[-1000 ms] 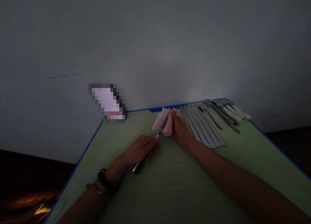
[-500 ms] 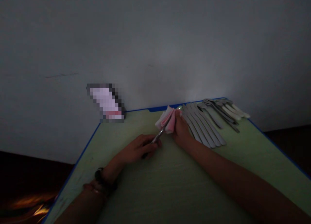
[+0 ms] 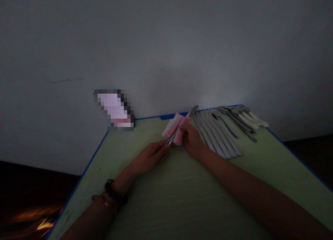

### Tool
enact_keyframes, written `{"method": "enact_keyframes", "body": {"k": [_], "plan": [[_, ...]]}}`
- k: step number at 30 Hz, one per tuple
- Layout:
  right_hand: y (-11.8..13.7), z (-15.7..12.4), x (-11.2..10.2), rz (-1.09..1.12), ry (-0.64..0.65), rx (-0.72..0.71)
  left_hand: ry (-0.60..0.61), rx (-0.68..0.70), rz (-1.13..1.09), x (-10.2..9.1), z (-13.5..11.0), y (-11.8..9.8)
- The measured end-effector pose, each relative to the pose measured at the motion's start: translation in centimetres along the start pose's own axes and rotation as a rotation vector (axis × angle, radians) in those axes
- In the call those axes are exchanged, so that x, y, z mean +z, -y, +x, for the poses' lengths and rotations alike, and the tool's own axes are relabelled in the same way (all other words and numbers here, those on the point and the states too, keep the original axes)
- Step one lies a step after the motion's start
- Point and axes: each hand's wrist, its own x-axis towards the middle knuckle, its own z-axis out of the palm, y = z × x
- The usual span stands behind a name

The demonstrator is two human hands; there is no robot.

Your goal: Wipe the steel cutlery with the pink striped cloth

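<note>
At the far left, an orange glow [image 3: 33,219] lay on the dark floor below the corner of a pale green table top [image 3: 145,208] with a blue edge. A dark beaded bracelet [image 3: 114,193] sat on the left wrist. The left hand [image 3: 152,157] rested low on the table, its fingers [image 3: 162,151] curled closed around the narrow metal neck of a steel table knife [image 3: 170,140]. Its handle was hidden by the hand, so how firm the grip was could not be told. The knife ran at 2 o'clock from that hand into a folded pink-and-white napkin [image 3: 174,128], and its blade tip [image 3: 194,110] stuck out at 1 o'clock beyond the fold. The napkin lay at 10 o'clock from the right hand [image 3: 191,140], whose fingers [image 3: 183,123] were closed on its folds, covering part of it. Its material was hard to make out in the dim light. At 2 o'clock from the right hand lay 2 fanned rows of grey cutlery [image 3: 218,136], partly overlapping, with pale handles [image 3: 251,119] at the far right. At 10 o'clock from the left hand, a pixelated pinkish object [image 3: 114,110] stood at the table's far corner, too blurred to identify.
</note>
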Motion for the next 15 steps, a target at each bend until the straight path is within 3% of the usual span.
{"method": "enact_keyframes", "body": {"k": [6,11,15], "plan": [[-0.37,0.36,-0.58,0.026,-0.055,0.038,0.009,0.018,0.037,-0.12,-0.20,-0.48],[-0.43,0.16,-0.53,-0.017,0.016,-0.002,-0.028,0.026,0.041,0.11,-0.05,-0.53],[-0.11,0.17,-0.19,0.098,0.065,0.038,-0.087,0.001,-0.015,0.45,0.09,-0.05]]}}
